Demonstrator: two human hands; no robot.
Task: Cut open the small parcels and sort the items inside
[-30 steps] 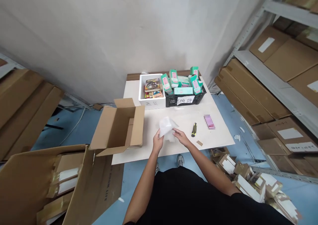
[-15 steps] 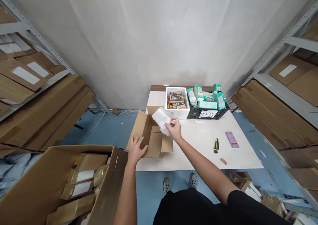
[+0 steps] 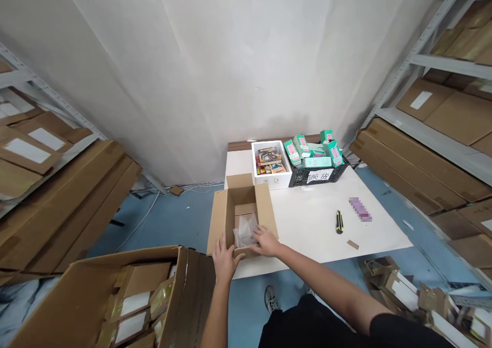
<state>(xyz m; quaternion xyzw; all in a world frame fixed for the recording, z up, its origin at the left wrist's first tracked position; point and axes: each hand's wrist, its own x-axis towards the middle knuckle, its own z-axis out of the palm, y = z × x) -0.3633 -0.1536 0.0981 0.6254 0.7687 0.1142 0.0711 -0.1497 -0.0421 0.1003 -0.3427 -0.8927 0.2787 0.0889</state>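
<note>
Parcels (image 3: 142, 281) with white labels, too small to be read, are stacked in one large carton (image 3: 194, 286) at the lower left. Just beyond, one open cardboard box (image 3: 265, 207) is set on a white worktop (image 3: 307, 209). At its near left edge the left hand (image 3: 225, 260) is laid palm down, fingers spread apart. The right hand (image 3: 266, 242) is reached over the near right corner, fingers bent; whether anything is pinched by them cannot be told. Inside the box, beside those fingers, one translucent plastic sheet (image 3: 244, 227) is seen.

To the right are laid one cardboard scrap (image 3: 352, 244), one black-and-yellow cutter (image 3: 339, 222) and one purple item (image 3: 360, 209), blurred by pixels. Farther back, one white tub (image 3: 274, 182) is stocked with books (image 3: 269, 157); its handwriting cannot be clearly read. Beside it, one black crate (image 3: 300, 177) is heaped with at least six green-and-pink packs (image 3: 317, 162), and its paper sign (image 3: 320, 175) is lettered 换货. The grey wall (image 3: 246, 66) behind is flanked by two shelving units (image 3: 421, 60), loaded with brown boxes (image 3: 461, 104).
</note>
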